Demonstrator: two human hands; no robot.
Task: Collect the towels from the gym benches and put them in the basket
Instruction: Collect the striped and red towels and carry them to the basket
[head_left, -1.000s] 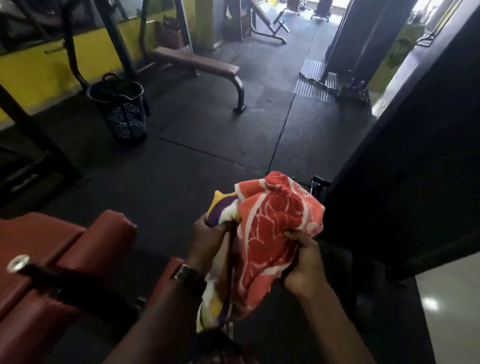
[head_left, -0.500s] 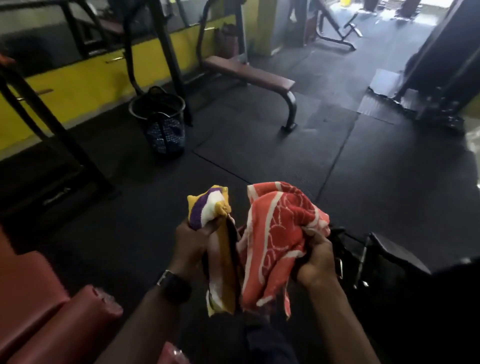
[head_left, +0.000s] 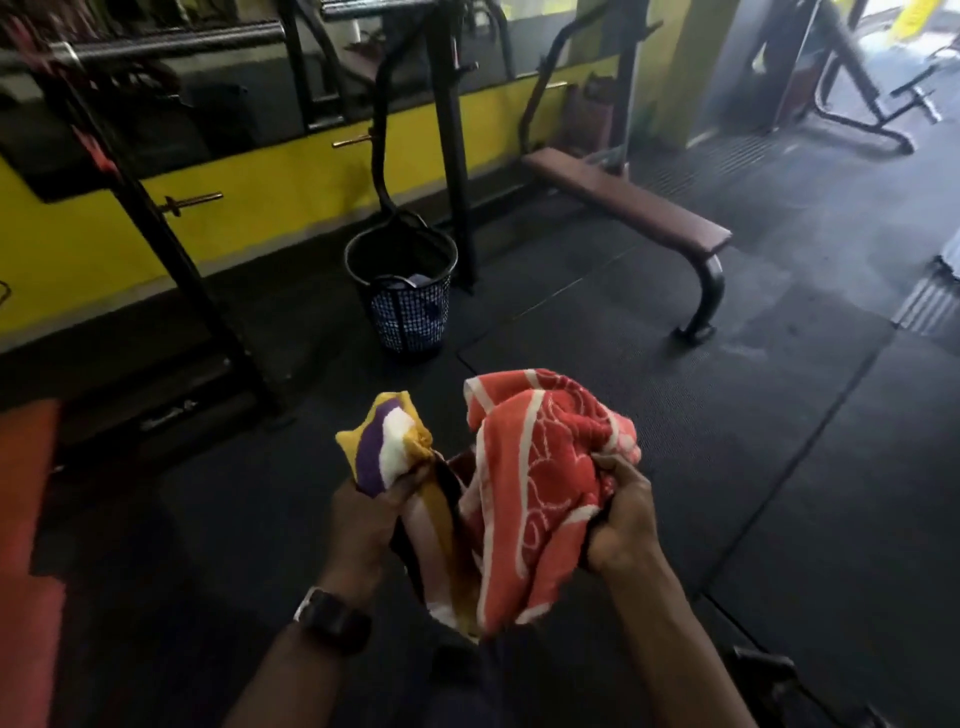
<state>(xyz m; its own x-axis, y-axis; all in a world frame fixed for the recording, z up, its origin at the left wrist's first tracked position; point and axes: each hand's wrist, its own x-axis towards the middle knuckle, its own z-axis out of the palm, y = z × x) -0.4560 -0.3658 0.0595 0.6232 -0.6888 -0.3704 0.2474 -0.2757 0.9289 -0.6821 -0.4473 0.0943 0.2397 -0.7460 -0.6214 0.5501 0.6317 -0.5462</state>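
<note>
My left hand grips a bunched yellow, purple and white towel in front of me. Beside it, my right hand clutches a crumpled orange-red towel with white lines. Both towels hang down between my wrists and touch each other. A black mesh basket stands on the dark floor ahead of my hands, against the yellow wall, with pale cloth lying inside it. A flat brown bench sits to the right of the basket and has no towel on it.
A black rack upright and bar stand at the left, another post just behind the basket. A red padded bench edges in at the left. More machine frames stand at the back right. Black rubber mats cover the floor.
The view has swung left and moved forward, so the basket and brown bench are nearer and more central. Both hands still hold the same towels.
</note>
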